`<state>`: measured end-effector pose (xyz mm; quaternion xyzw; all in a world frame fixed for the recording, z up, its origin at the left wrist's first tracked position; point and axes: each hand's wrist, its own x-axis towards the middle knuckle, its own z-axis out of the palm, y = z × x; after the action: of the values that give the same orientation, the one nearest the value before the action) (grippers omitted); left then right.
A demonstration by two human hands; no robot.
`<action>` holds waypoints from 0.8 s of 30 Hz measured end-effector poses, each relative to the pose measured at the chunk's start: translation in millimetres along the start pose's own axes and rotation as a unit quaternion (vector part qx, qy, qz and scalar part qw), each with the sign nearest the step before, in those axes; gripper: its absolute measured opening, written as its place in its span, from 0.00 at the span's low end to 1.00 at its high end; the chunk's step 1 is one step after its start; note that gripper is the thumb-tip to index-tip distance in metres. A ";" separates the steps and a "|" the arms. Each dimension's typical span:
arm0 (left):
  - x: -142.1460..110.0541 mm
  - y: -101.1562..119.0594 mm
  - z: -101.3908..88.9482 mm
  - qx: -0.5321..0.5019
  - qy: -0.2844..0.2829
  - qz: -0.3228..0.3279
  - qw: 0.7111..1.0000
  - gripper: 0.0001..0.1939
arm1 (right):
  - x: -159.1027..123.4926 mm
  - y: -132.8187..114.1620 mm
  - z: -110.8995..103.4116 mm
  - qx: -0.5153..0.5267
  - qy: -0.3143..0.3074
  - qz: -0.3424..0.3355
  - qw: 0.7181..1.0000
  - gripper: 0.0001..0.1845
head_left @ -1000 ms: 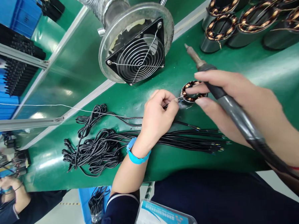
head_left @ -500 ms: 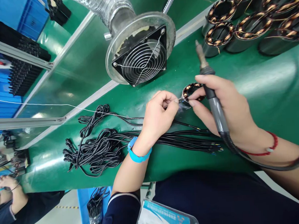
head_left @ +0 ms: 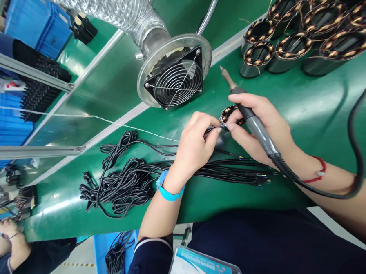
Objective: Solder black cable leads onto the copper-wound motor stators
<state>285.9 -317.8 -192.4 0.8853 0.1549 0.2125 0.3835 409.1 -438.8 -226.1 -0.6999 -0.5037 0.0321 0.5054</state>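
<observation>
Head view: green tabletop fills most of the frame, its near edge running along the person's lap. Silver flex duct with a round flange and black grilled fan sits toward the far edge, centre. Cluster of copper-wound stators at the far right corner. Big tangle of black cables lies near the near edge, left of centre, its stripped ends fanning right under the wrists. Left hand, blue wristband, is pinched closed on a thin wire end, fingertips touching the small stator at mid-tabletop. Right hand, red cord on wrist, is wrapped around the soldering iron, tip pointing up and away toward the fan, clear of the stator; its thumb and forefinger also touch the small stator. Iron's black cord loops off right. Another person's hand shows at the lower left, off the tabletop.
</observation>
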 end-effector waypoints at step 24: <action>2.3 -6.3 8.3 -0.122 0.011 -0.205 0.971 0.07 | -13.0 0.6 -30.0 -0.102 0.035 -0.072 0.992 0.24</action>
<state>291.4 -317.7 -201.6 0.7786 0.3102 0.1561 0.5228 419.7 -468.7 -218.0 -0.7105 -0.5353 -0.0808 0.4495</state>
